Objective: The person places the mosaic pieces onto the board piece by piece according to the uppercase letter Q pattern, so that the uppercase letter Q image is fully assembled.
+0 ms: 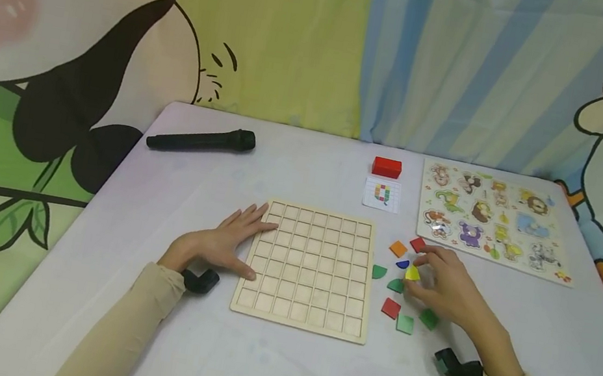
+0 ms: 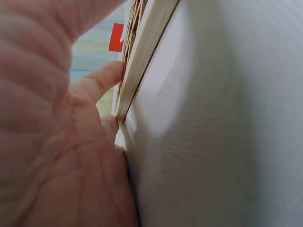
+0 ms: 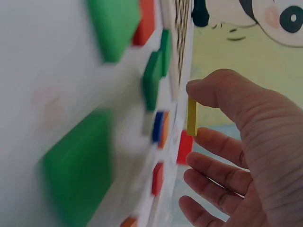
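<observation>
The left hand [image 1: 222, 241] has its fingers spread wide, not wrapped round anything, and it touches the left edge of the wooden board [image 1: 311, 276]. The board lies flat on the white table [image 1: 181, 346] and is made of lots of little squares. The right hand [image 1: 448, 290] pinches a yellow piece [image 1: 412, 272] between its thumb and pointing finger, and the other fingers are a bit bent. The yellow piece is to the right of the board, in the middle of the other bright bits.

Near it are a small blue piece [image 1: 402, 264], an orange square [image 1: 398, 249] and a red piece [image 1: 417, 244] by the fingers. One round-edged green piece [image 1: 379, 272] is just beside the board, and another green piece [image 1: 395, 286] is close to it. Nearer the person there is a red square [image 1: 391, 308], a light green square [image 1: 405, 324] and a dark green piece [image 1: 428, 318].

At the back is a picture card [image 1: 382, 195] with a red block [image 1: 387, 167] behind it. An animal puzzle [image 1: 463, 215] lies to the right, and a black microphone [image 1: 201, 140] lies at the back left
</observation>
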`<state>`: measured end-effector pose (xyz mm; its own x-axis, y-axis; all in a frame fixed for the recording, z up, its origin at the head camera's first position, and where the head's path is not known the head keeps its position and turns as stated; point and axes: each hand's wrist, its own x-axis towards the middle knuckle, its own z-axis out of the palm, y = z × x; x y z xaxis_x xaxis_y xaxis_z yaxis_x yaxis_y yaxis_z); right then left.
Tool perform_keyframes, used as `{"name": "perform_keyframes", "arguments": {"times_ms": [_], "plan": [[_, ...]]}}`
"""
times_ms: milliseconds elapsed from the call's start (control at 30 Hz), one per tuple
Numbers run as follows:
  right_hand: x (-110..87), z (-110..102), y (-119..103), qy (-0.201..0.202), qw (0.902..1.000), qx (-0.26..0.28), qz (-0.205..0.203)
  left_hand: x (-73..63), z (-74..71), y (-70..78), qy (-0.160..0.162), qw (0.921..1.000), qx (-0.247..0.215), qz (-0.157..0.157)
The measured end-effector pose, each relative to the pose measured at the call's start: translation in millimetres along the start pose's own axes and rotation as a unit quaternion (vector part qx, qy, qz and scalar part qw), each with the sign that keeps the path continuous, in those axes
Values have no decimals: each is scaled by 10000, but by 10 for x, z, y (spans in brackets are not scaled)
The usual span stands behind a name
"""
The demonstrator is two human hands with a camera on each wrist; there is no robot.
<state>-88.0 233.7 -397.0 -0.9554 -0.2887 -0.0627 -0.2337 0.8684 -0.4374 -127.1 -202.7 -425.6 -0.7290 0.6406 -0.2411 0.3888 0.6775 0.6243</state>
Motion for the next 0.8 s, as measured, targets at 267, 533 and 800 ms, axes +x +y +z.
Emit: {"name": "perform_keyframes", "arguments": {"times_ms": [267,533,800], "plan": [[462,118,-550,219,9987,179,-435,5,-4,-26,-2,9999,145,18],[891,435,-1041,196,9987,39,-479,8,0,9,-40,9998,184,-72],[1089,689,-1300,140,9975,133,-683,-12,0,-4,-111,9996,233,-103]]}}
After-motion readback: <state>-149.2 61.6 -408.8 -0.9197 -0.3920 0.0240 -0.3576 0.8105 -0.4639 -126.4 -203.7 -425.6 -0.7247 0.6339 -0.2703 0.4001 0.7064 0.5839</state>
